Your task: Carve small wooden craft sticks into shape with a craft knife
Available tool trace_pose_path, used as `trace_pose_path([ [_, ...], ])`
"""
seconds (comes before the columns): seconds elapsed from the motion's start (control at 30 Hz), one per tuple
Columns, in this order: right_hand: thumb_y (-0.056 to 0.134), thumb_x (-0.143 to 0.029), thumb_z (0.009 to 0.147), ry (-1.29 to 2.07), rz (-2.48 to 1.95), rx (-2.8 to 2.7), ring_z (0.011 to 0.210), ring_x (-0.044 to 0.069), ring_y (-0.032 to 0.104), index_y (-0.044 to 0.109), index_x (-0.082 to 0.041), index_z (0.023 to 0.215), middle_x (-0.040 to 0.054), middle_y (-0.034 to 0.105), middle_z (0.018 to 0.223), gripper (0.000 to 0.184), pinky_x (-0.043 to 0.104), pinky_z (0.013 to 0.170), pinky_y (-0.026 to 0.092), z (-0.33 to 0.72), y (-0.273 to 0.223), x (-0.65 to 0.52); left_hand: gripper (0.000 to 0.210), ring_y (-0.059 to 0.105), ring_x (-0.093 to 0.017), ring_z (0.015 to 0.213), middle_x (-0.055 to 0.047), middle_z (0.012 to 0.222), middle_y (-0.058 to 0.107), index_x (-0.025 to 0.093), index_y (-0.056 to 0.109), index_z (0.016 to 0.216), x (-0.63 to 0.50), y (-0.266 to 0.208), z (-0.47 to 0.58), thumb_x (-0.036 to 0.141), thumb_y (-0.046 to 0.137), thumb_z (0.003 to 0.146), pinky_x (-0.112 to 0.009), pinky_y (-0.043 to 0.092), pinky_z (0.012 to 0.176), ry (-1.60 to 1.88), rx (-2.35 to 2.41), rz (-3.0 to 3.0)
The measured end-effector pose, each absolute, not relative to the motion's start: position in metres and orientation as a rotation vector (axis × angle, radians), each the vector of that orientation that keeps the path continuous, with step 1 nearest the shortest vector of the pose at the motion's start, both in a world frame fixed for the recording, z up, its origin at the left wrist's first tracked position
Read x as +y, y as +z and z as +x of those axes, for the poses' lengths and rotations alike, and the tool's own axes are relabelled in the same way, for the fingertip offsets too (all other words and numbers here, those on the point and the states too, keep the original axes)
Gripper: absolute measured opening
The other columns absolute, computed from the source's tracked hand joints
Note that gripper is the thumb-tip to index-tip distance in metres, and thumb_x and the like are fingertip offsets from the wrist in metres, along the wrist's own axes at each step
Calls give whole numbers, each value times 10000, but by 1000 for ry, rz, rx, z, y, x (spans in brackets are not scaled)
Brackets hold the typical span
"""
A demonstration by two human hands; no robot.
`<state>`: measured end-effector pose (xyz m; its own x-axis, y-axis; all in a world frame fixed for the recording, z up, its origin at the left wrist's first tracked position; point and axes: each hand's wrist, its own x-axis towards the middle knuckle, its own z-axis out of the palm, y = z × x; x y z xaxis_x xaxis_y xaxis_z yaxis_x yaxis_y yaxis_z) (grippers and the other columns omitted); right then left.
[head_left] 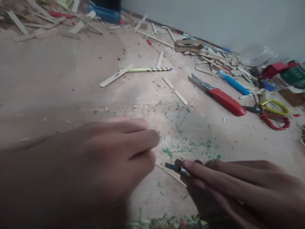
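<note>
My left hand (114, 149) is closed, its fingertips on one end of a flat wooden craft stick (175, 178) lying on the table; that end is hidden under the fingers. My right hand (238, 181) pinches a slim carving tool (182, 170) with a dark tip and a shiny metal collar. The tool's tip is at the stick, just right of my left fingers. Most of its handle is hidden in the hand. Beyond my hands lie a craft stick (175, 90) with a small slot and another slotted craft stick (111, 78) resting over a spotted pencil (152, 70).
At the right lie a red utility knife (227, 101) with its blade out and scissors (276, 114) with yellow and red handles. A blue pen (233, 83) rests by a heap of sticks (219, 60). More sticks (47, 31) are piled back left. Green scraps (169, 152) dot the table.
</note>
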<state>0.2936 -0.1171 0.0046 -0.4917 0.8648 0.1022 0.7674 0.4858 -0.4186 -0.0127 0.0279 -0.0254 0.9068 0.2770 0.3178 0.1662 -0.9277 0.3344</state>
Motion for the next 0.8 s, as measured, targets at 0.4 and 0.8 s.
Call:
trace_pose_path([
  [0.4, 472, -155, 1273, 384, -1350, -2517, 693, 156, 859, 597, -232, 1661, 47, 913, 1046, 415, 271, 517, 616, 285, 13, -118, 364, 681, -213, 847, -40, 1107, 781, 223, 724, 1032, 15, -19, -10, -49, 484, 1001, -394, 510, 678, 514, 307, 2777],
  [0.8, 549, -124, 1224, 467, -1461, -2233, 865, 224, 947, 788, -302, 1437, 50, 958, 1144, 366, 230, 533, 681, 280, 2, -119, 383, 733, -244, 960, -77, 1143, 821, 200, 788, 1017, 23, -12, -9, -52, 525, 900, -397, 610, 825, 525, 195, 2762],
])
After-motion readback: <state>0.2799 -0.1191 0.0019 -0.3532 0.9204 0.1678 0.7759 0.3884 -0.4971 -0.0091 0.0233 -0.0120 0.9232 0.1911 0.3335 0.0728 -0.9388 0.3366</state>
